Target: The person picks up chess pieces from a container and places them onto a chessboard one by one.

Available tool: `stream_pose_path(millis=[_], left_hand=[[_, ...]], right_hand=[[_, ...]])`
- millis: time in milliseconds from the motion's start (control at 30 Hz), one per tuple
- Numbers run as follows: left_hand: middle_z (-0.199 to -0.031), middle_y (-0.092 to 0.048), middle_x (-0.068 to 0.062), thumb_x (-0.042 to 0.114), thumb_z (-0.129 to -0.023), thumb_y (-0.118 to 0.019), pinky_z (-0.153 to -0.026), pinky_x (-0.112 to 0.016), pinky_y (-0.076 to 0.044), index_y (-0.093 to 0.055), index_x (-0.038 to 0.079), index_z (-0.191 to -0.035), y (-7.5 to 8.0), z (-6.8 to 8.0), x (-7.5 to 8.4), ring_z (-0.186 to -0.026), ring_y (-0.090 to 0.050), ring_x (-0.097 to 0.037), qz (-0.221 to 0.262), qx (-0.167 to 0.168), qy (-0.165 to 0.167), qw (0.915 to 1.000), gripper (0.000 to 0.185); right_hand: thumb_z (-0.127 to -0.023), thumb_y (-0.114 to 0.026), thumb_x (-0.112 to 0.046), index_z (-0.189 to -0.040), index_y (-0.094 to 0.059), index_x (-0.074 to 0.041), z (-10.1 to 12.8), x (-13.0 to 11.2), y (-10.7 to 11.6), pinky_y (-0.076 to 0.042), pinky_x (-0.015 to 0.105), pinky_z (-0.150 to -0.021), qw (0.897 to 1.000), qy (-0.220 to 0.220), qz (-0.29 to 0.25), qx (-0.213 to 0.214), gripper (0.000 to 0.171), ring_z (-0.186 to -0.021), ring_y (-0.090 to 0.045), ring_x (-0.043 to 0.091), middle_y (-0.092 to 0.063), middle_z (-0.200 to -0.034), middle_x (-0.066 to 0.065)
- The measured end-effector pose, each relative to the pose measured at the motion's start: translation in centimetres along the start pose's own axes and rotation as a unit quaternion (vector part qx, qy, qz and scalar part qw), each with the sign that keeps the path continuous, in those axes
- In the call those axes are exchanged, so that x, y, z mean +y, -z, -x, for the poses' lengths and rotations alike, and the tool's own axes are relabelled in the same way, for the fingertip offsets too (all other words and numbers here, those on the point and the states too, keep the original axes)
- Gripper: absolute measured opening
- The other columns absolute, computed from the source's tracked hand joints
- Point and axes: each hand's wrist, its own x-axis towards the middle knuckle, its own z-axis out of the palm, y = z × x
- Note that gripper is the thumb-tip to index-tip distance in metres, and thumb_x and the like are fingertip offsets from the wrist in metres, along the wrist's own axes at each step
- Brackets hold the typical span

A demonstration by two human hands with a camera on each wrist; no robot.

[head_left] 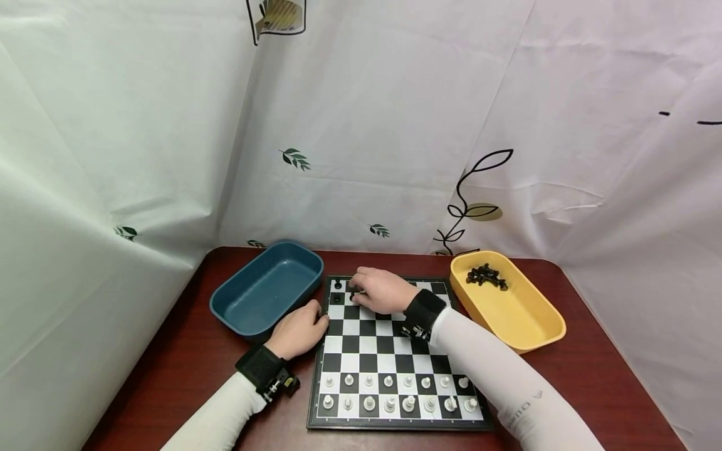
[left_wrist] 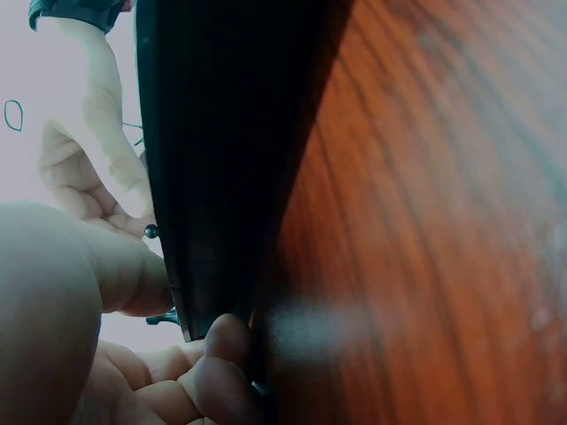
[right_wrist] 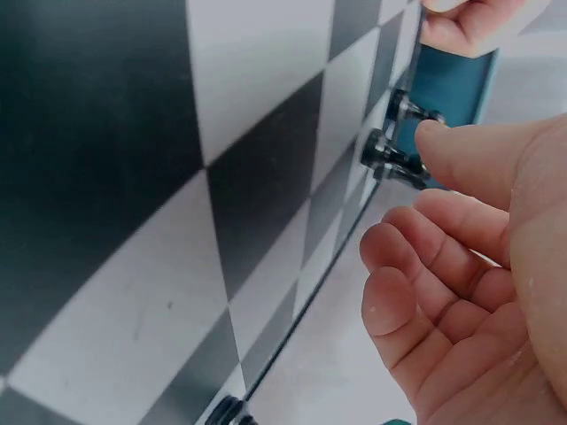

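At the far left corner of a chessboard [head_left: 366, 344], a person's right hand [head_left: 383, 291] works over a black piece [head_left: 352, 297], thumb and forefinger narrowed to what looks like a pinch on it. Just beside it stand two other black pieces [head_left: 336, 297]. White pieces [head_left: 390, 404] line the two near rows. The left hand [head_left: 297, 330] holds the chessboard's left edge, thumb on top, fingers bent against the side, near a blue tray [head_left: 217, 300]. A heap of black pieces [head_left: 486, 275] lies in a yellow tray [head_left: 519, 310] at right. The step in hand appears to be laying out the black side, with most pieces unplaced. The next move likely calls for standing the pinched piece squarely and loosening the fingers without nudging its neighbours.
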Motion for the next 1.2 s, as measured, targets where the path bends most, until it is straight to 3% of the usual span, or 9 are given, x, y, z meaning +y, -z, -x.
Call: stream_pose_path(millis=[267, 433, 767, 1200], left_hand=[[-0.076, -0.055, 0.0, 0.027, -0.108, -0.064, -0.06, -0.039, -0.044, -0.061, 0.017, -0.096, -0.1, 0.0, 0.0, -0.064, -0.053, -0.017, 0.001, -0.002, 0.004, 1.0, 0.016], [-0.076, -0.054, 0.0, 0.027, -0.108, -0.064, -0.06, -0.038, -0.043, -0.06, 0.017, -0.095, 0.0, 0.0, 0.0, -0.064, -0.052, -0.017, 0.002, 0.004, -0.002, 1.0, 0.017], [-0.074, -0.053, 0.0, 0.028, -0.108, -0.064, -0.061, -0.038, -0.043, -0.059, 0.017, -0.094, -0.1, 0.1, 0.0, -0.063, -0.052, -0.018, 0.004, 0.002, -0.001, 1.0, 0.019], [-0.074, -0.053, -0.001, 0.026, -0.108, -0.064, -0.06, -0.038, -0.043, -0.059, 0.017, -0.095, 0.1, 0.3, 0.1, -0.063, -0.052, -0.018, 0.004, 0.001, 0.001, 1.0, 0.017]], right_hand=[[-0.108, -0.076, -0.028, -0.134, -0.076, -0.01, 1.7, 0.7, 1.3, -0.056, 0.037, -0.086, 0.999, -0.032, -0.001, 0.028, 0.032, -0.096, -0.065, 0.014, -0.07, -0.119, 0.003], [-0.107, -0.077, -0.025, -0.131, -0.077, -0.008, 3.3, 1.4, 2.5, -0.055, 0.039, -0.085, 0.997, -0.044, -0.007, 0.06, 0.029, -0.093, -0.064, 0.014, -0.068, -0.113, 0.001], [-0.108, -0.076, -0.019, -0.136, -0.071, -0.005, 6.6, 3.0, 4.8, -0.055, 0.04, -0.083, 0.988, -0.074, -0.062, 0.122, 0.032, -0.095, -0.064, 0.014, -0.066, -0.109, 0.0], [-0.108, -0.076, -0.02, -0.134, -0.075, -0.009, 10.9, 5.4, 6.7, -0.054, 0.042, -0.081, 0.977, -0.126, -0.056, 0.164, 0.028, -0.094, -0.064, 0.016, -0.069, -0.11, 0.0]])
